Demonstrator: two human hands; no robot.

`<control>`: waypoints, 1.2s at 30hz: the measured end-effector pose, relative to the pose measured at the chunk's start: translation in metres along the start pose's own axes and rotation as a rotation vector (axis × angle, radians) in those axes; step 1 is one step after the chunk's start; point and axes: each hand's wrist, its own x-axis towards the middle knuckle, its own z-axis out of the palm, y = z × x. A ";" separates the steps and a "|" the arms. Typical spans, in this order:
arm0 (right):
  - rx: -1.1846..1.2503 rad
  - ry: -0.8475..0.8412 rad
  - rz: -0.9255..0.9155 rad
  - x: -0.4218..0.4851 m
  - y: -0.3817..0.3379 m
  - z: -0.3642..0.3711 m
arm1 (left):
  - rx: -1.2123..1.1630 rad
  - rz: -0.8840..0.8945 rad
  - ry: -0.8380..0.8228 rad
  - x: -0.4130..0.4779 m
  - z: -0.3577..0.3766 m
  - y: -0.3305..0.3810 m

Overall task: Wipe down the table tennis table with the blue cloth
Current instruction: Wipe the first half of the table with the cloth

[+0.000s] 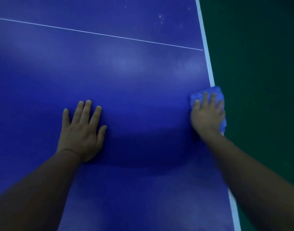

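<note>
The blue table tennis table (126,77) fills most of the view. The blue cloth (214,92) lies bunched at the table's right edge, over the white border line. My right hand (207,114) presses flat on the cloth, fingers spread and mostly straight; much of the cloth is hidden under the palm. My left hand (81,130) rests flat on the bare table surface left of centre, fingers straight and spread, holding nothing.
A thin white centre line (99,33) crosses the table at the far side. Pale specks (161,18) dot the surface near the far right. The white border (207,60) marks the right edge; beyond it is dark green floor (259,64).
</note>
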 end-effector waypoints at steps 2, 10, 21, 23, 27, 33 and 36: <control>0.017 0.094 -0.337 -0.055 -0.030 0.010 | 0.078 -0.025 -0.006 -0.003 -0.006 0.008; 0.002 -0.035 -0.964 -0.009 0.024 0.006 | -0.220 -0.263 0.158 -0.057 0.009 0.182; 0.067 -0.260 -1.628 -0.047 0.080 -0.002 | -0.181 -0.409 0.092 -0.052 0.024 0.241; 0.103 -0.182 -1.594 -0.006 0.053 0.007 | -0.172 -0.410 0.098 -0.052 0.024 0.242; -0.052 -0.158 -1.164 0.082 -0.027 0.008 | -0.159 -0.407 0.078 -0.053 0.021 0.241; -0.070 -0.180 -1.648 -0.013 -0.051 0.014 | -0.178 -0.534 0.135 -0.057 0.020 0.242; -0.110 -0.285 -1.898 -0.013 -0.041 0.010 | -0.178 -0.617 0.131 -0.059 0.020 0.243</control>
